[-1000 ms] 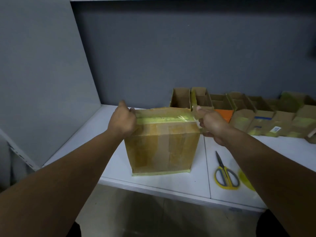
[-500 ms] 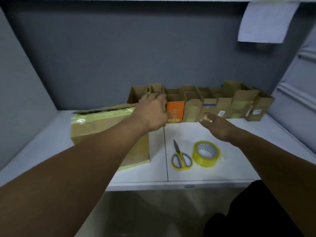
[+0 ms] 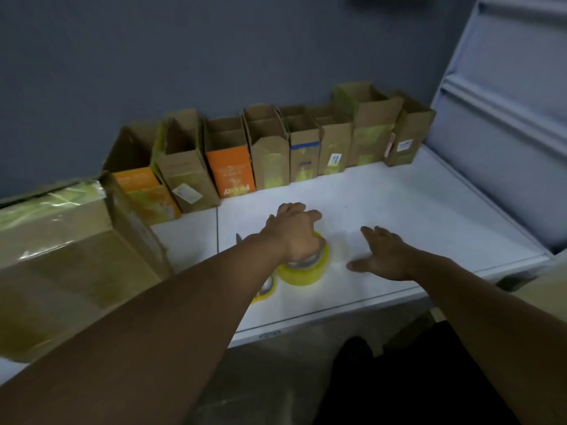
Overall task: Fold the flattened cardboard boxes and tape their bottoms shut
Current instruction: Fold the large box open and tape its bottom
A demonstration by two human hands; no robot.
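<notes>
A yellow tape roll (image 3: 306, 273) lies flat near the table's front edge. My left hand (image 3: 294, 231) sits on top of it, fingers bent down over its far rim. My right hand (image 3: 383, 256) hovers palm down just right of the roll, fingers spread and holding nothing. A large brown box (image 3: 61, 259) with shiny tape along its top stands at the left. Several small folded cardboard boxes (image 3: 270, 148) stand open-topped in a row along the back wall.
Yellow-handled scissors (image 3: 265, 289) lie left of the roll, mostly hidden under my left forearm. The white table (image 3: 414, 210) ends at a front edge close to me. A grey ribbed panel (image 3: 506, 133) closes off the right side.
My left hand left the large box and came down onto the tape roll. My right hand dropped lower, beside the roll. The view swung right and down.
</notes>
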